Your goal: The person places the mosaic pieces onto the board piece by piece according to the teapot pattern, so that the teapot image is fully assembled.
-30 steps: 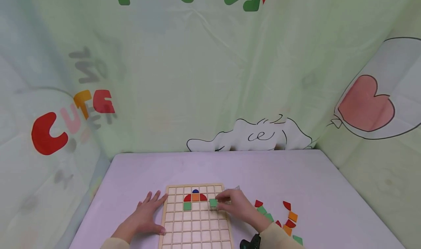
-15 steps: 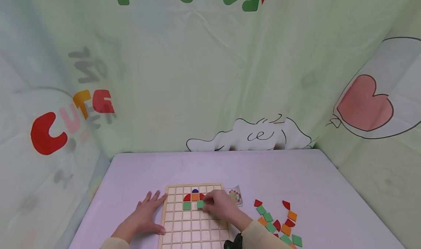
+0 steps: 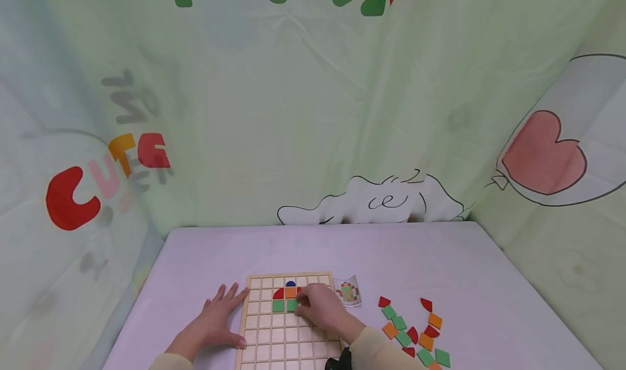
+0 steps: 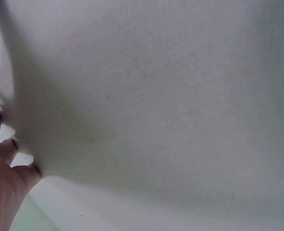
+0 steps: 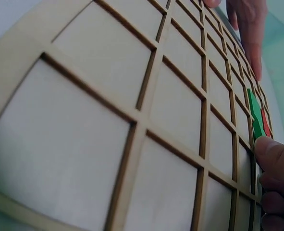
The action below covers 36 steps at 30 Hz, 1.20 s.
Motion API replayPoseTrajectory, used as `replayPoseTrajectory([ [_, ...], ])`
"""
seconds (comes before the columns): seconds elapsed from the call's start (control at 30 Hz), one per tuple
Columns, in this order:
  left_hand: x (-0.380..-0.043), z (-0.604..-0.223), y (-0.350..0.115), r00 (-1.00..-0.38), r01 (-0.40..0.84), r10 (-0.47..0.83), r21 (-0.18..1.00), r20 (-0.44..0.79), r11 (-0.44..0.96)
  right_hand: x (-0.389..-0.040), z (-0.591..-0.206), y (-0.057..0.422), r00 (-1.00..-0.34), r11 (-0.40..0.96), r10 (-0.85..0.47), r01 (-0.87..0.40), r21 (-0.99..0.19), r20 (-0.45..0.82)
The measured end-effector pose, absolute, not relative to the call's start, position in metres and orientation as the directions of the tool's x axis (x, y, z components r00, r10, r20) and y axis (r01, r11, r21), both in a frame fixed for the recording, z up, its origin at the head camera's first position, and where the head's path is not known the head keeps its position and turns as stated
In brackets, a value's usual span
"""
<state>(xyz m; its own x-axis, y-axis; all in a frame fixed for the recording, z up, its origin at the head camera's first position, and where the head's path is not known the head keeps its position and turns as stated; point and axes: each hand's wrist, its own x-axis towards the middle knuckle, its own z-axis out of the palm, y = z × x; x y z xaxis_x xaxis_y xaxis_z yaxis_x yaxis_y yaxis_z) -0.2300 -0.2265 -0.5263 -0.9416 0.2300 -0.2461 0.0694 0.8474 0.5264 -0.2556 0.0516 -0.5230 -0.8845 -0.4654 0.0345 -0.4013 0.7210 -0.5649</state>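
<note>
1. i read the step in hand as seating a green square [image 3: 292,305] in the third row from the far edge of the grid board [image 3: 292,336], beside another green tile [image 3: 278,306] and on the near side of the orange tile [image 3: 290,292].
2. my right hand [image 3: 320,307] pinches that square at its right side; the wrist view shows the thumb against it. whether it lies fully flat, i cannot tell.
3. my left hand [image 3: 217,321] is spread and grips nothing, touching the board's left edge, apparently to steady it.
4. the blue piece [image 3: 290,284] sits in the row at the board's far edge; a red piece [image 3: 279,294] is left of the orange tile.
5. the printed card [image 3: 348,292] lies just beside the board's right edge, near its far corner; loose pieces [image 3: 399,323] lie further toward the right edge of the table [image 3: 205,261].
6. the next move, i judge, calls for pressing the square level, then releasing without nudging its neighbours.
</note>
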Motion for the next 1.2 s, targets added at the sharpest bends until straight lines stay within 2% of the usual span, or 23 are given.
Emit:
replayPoseTrajectory([
  [0.37, -0.234, -0.547, -0.233, -0.950, 0.091, 0.241, 0.561, -0.200, 0.823, -0.258, -0.522, 0.046, -0.878, 0.722, -0.475, -0.429, -0.543, 0.063],
  [0.73, -0.228, -0.524, -0.227, -0.947, 0.080, 0.233, 0.538, -0.223, 0.839, -0.258, -0.522, 0.041, -0.892, 0.741, -0.449, -0.402, -0.538, 0.048],
  [1.07, -0.230, -0.531, -0.229, -0.949, 0.092, 0.240, 0.545, -0.207, 0.833, -0.259, -0.521, 0.044, -0.875, 0.716, -0.482, -0.419, -0.559, 0.038],
  [1.2, -0.230, -0.532, -0.229, -0.947, 0.093, 0.244, 0.553, -0.206, 0.828, -0.259, -0.520, 0.043, -0.872, 0.726, -0.487, -0.435, -0.533, 0.049],
])
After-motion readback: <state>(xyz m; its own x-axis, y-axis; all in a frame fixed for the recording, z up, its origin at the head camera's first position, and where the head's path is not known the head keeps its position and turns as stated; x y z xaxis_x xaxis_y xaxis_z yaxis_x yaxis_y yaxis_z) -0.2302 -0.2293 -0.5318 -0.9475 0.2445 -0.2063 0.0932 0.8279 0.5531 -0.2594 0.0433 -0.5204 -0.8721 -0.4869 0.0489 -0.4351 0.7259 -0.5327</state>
